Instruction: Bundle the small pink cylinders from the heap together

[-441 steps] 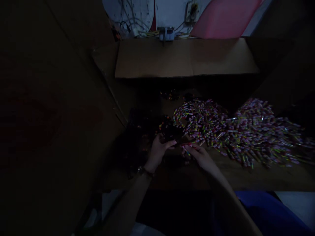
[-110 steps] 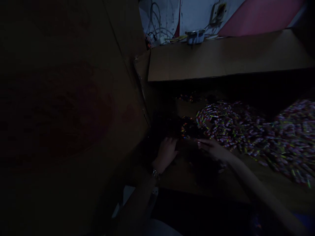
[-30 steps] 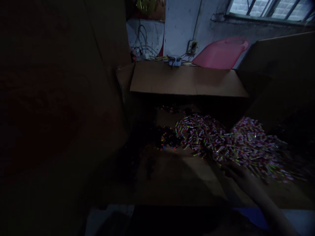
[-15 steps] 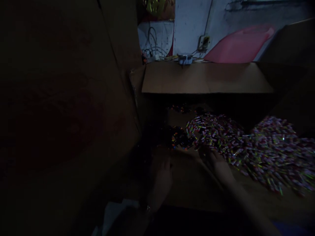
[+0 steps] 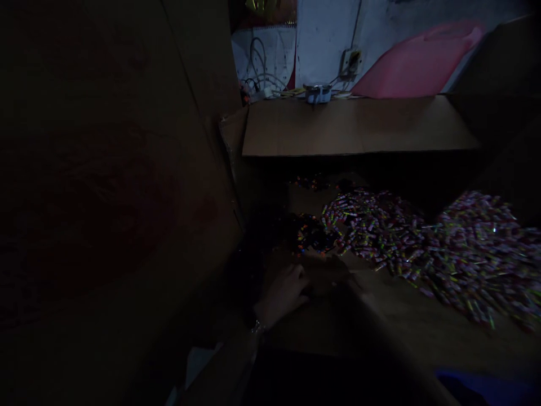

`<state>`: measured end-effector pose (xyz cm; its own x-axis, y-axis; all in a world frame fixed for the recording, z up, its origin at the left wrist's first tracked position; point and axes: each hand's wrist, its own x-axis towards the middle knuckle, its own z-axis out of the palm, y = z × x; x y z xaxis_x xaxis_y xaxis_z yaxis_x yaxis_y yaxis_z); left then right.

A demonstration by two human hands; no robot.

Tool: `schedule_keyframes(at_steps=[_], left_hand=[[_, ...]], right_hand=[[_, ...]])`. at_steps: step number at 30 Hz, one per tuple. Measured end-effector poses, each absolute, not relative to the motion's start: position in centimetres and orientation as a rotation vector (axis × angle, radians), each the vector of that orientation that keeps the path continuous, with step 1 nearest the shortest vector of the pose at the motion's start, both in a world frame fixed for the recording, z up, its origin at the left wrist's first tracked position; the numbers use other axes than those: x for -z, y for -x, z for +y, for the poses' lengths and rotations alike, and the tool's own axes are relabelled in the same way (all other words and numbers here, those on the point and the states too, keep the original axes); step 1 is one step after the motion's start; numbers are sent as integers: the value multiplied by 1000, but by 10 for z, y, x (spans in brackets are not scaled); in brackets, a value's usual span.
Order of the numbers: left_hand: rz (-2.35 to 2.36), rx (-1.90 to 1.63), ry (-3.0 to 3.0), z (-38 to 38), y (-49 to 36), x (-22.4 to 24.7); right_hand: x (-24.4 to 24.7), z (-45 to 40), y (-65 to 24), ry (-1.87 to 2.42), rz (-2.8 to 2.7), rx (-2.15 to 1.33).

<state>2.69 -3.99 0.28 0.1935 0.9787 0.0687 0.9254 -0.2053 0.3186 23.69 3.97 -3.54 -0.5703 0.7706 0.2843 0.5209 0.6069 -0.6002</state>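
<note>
My left hand [image 5: 285, 293] is low in the middle of the head view, a bracelet at its wrist. Its fingers are curled, and what is in them, if anything, is lost in the dark. Across from it, my right hand [image 5: 355, 282] is blurred and in deep shadow, so its fingers do not show clearly. Just beyond both hands lies a small heap of dark pieces [image 5: 315, 234] with orange and blue specks. A large pile of small, shiny, multicoloured pieces [image 5: 389, 231] spreads to the right; their kind is too dim to make out.
A cardboard box flap [image 5: 359, 127] crosses behind the piles. Tall cardboard [image 5: 198, 169] walls off the left side. A pink plastic container [image 5: 422, 62], a small blue-grey object [image 5: 318, 93] and a wall socket [image 5: 350, 61] are at the back. Something blue [image 5: 482, 386] shows at lower right.
My right hand has drawn back from the edge of the multicoloured pile toward my left hand. My left hand has shifted slightly right, and the view has tilted a little downward.
</note>
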Motion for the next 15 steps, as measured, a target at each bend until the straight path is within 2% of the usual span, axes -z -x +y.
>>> schedule_keyframes(at_steps=[8,15], left_hand=[[1908,-746,-1948,-47,-39,17],[1904,-928,-1824,-59,-50,26]], right_hand=[[23,36,-223,924,-2231,-1123],[13,40,-225,875,-2181,-1371]])
